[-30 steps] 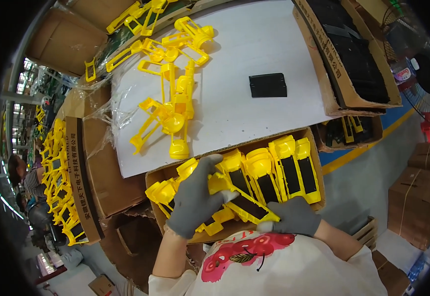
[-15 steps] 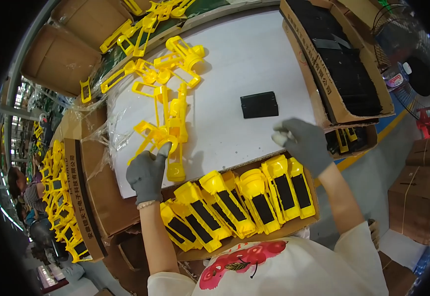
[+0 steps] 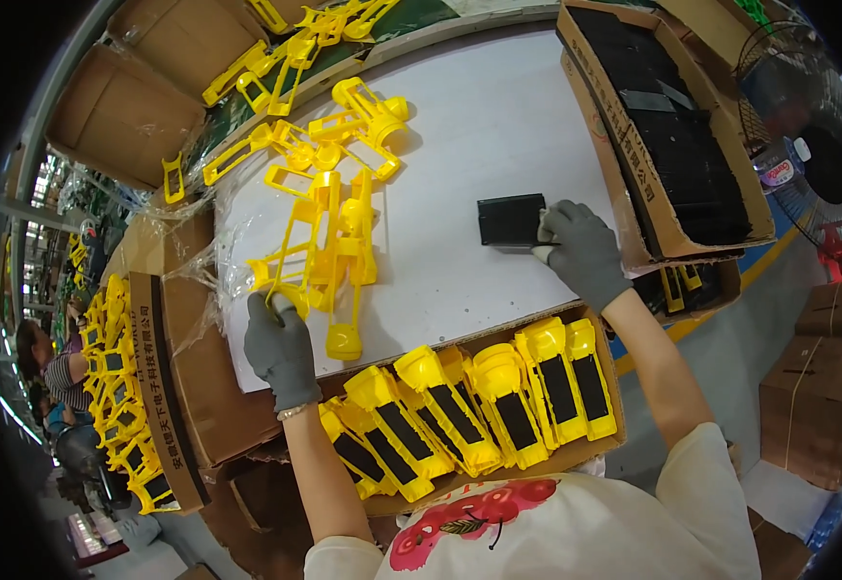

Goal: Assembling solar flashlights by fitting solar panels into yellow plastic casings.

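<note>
My left hand point(image 3: 282, 346), in a grey glove, is closed on the rounded end of a yellow plastic frame point(image 3: 290, 293) at the near left of the white tabletop. Other yellow plastic frames point(image 3: 351, 246) lie in a loose pile just beyond and beside it. To the right, my gloved right hand point(image 3: 580, 253) pinches the right edge of a black rectangular panel point(image 3: 510, 220). Whether the panel is lifted off the surface I cannot tell. In front of my body, a cardboard box point(image 3: 618, 425) holds several yellow frames with black panels fitted in them point(image 3: 515, 411).
An open carton point(image 3: 645, 208) of black panels stands at the right of the white tabletop point(image 3: 440, 126). A fan point(image 3: 822, 155) and a bottle point(image 3: 779, 166) are beyond it. More yellow frames point(image 3: 290, 68) lie at the back left, near large brown boxes point(image 3: 136, 116).
My right hand has moved up and left onto the black panel, which has turned slightly. My left hand has closed on a yellow frame, and its rounded end has shifted left and nearer.
</note>
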`<state>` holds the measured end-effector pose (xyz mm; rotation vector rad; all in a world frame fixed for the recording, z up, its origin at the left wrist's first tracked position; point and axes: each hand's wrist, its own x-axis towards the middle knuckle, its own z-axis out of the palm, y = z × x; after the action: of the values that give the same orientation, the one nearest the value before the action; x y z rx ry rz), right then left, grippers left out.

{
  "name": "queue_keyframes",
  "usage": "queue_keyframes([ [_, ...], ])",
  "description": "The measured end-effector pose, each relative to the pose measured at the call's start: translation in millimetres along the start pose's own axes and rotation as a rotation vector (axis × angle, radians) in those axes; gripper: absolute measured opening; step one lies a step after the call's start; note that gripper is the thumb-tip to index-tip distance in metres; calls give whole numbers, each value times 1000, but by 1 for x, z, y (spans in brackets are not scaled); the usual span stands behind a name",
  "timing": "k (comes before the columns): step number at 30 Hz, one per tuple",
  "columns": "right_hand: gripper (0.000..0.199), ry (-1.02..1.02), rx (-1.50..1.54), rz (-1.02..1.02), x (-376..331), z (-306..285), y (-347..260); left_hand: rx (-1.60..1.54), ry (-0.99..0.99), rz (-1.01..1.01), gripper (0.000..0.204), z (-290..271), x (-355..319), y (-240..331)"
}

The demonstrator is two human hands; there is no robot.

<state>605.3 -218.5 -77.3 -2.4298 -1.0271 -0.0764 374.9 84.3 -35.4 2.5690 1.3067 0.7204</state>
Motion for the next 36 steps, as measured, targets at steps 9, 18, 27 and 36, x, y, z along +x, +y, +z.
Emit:
queue_keyframes([
  [9, 14, -56, 923, 223, -32, -85, -85, -1337, -248, -283, 24, -63, -36, 47],
  [18, 14, -253, 1089, 245, -53, -91, -127, -1441, -555, -448, 22, -68, -90, 80],
  [27, 15, -366, 1054, 346, -54, -90, -129, -1262, -661, -401, 36, -66, -113, 73],
  [36, 19, -262, 806, 249, -66, -72, -127, -1387, -844, -512, 28, -67, -114, 71],
])
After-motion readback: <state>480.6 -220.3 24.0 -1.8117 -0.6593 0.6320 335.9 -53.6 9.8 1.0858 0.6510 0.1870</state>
